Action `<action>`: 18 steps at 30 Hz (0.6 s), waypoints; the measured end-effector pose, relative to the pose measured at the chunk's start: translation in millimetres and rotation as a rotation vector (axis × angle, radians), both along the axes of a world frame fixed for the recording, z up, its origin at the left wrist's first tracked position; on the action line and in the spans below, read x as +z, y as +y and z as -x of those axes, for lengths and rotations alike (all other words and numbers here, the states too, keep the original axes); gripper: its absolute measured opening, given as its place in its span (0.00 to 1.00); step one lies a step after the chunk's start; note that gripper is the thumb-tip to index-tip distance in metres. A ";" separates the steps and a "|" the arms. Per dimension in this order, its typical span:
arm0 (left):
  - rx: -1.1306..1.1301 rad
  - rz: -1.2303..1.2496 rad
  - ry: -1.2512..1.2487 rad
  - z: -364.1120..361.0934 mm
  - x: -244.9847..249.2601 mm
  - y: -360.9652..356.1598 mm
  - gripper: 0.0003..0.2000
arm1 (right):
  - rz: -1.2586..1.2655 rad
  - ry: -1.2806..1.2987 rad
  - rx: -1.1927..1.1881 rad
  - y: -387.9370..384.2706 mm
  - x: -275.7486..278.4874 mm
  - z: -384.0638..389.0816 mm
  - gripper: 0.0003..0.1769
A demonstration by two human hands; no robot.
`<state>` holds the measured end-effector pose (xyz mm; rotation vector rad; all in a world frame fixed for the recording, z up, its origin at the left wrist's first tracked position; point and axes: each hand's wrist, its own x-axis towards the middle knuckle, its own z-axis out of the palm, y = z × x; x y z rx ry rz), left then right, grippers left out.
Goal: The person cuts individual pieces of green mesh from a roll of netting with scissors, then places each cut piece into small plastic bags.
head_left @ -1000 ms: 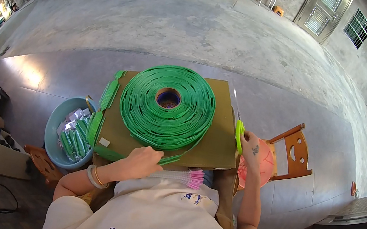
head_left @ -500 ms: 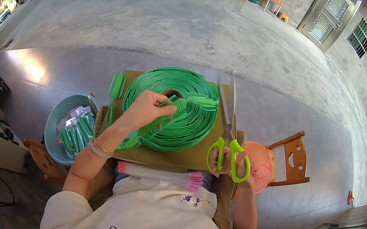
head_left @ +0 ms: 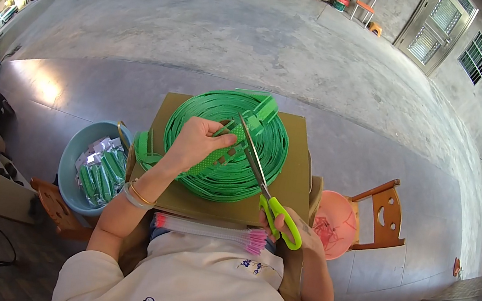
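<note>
My left hand [head_left: 194, 143] was closed around a length of flat green plastic strip [head_left: 213, 153], thumb on top and fingers curled under, holding it up just over the big coiled roll of the same green strip [head_left: 196, 111]. The strip's loose end stood up at the far side of the roll. My right hand [head_left: 294, 231] was wrapped through the lime-green handles of the steel-bladed scissors [head_left: 260, 180], gripping them firmly. The blades pointed away from me, slanting across the roll, with the tips right beside my left fingertips and meeting the held strip. I could not tell how far apart the blades were.

The roll lay flat on a brown cardboard sheet [head_left: 296, 172] resting across my lap. A bundle of thin white sticks with pink tips [head_left: 208, 229] lay against my shirt at the near edge of the cardboard. To my left sat a round blue plastic basin [head_left: 72, 151] holding packed green pieces [head_left: 97, 176]. To my right a pink plastic basin [head_left: 334, 220] stood on a small wooden chair [head_left: 389, 208].
</note>
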<state>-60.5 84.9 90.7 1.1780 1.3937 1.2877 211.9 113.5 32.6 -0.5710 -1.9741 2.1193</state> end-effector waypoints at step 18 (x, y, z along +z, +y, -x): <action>-0.047 0.018 -0.083 -4.2 -0.8 -1.7 0.07 | 0.053 -0.097 -0.057 0.3 3.0 8.6 0.31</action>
